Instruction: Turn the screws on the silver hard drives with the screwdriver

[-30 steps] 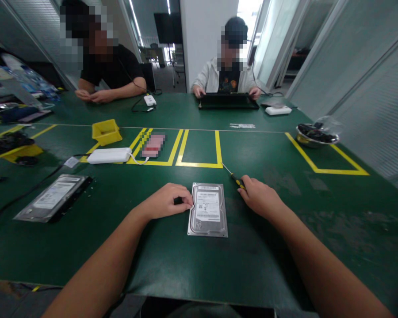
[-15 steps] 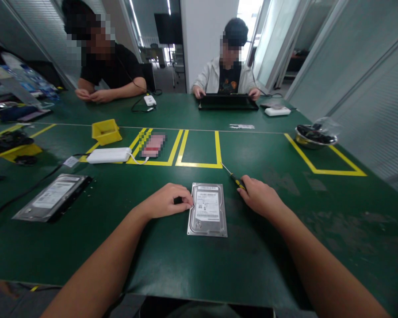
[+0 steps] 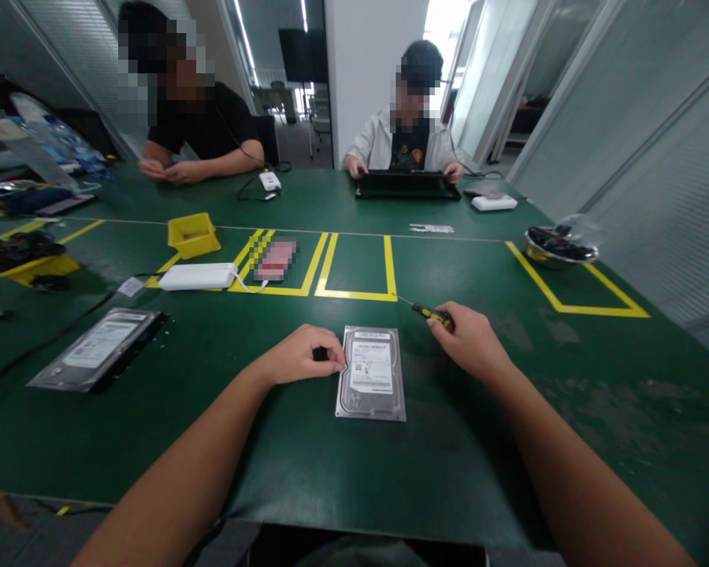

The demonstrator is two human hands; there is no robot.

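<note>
A silver hard drive (image 3: 370, 373) with a white label lies flat on the green table, label side up. My left hand (image 3: 310, 354) rests at its left edge, thumb and fingertips pinched together against that edge. In my right hand (image 3: 469, 339), to the drive's upper right, is a screwdriver (image 3: 432, 313) with a black and yellow handle. Its thin shaft points left and away from me, apart from the drive, with the tip near the corner of a yellow tape outline (image 3: 354, 296).
Another hard drive (image 3: 98, 346) lies at the left with small crumbs beside it. Beyond are a white power strip (image 3: 198, 276), a yellow bin (image 3: 194, 236), a pink phone (image 3: 276, 260) and a metal bowl (image 3: 561, 250) of dark parts. Two people sit across; one holds a black panel (image 3: 407, 186).
My right hand has shifted slightly right and up, and the screwdriver has turned to lie flatter, still pointing left. My left hand stays at the drive's edge.
</note>
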